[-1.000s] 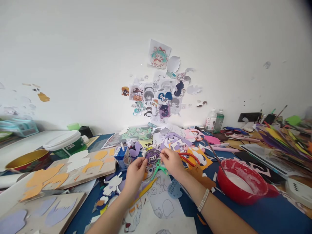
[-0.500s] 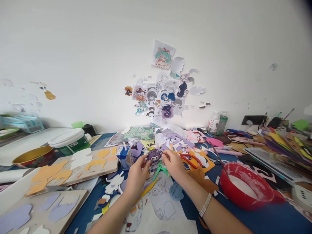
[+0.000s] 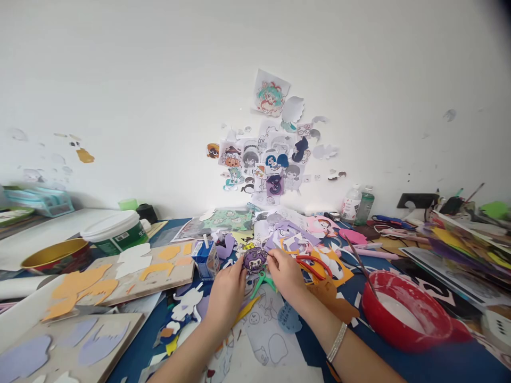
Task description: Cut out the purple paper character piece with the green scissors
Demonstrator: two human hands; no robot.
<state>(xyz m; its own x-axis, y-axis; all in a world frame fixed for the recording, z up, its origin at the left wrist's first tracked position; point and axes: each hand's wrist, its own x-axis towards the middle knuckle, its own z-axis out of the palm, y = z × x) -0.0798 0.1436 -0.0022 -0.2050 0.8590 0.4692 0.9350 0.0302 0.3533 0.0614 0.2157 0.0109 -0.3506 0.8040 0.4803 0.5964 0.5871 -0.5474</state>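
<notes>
Between my two hands is a small purple paper cutout of a cartoon character (image 3: 254, 261), with a white and black face. My left hand (image 3: 228, 287) pinches its left edge. On the opposite side, the fingers of my right hand (image 3: 286, 274) are closed at its right edge. Just beneath the cutout lie green-handled scissors (image 3: 263, 281), partly covered by it. Printed outline drawings (image 3: 265, 330) are spread below my hands. To the right sits a pair of red-handled scissors (image 3: 315, 266) among orange paper scraps.
A red bowl of white paste (image 3: 411, 314) with a brush stands at the right. Left are a blue drink carton (image 3: 205, 259), boards with orange and lilac cutouts (image 3: 136, 290) and a white-lidded tub (image 3: 115, 234). Paper pictures (image 3: 271, 159) cover part of the wall.
The view has shifted slightly, and the cutout sits a little further right in the picture. Both hands keep their hold at its edges.
</notes>
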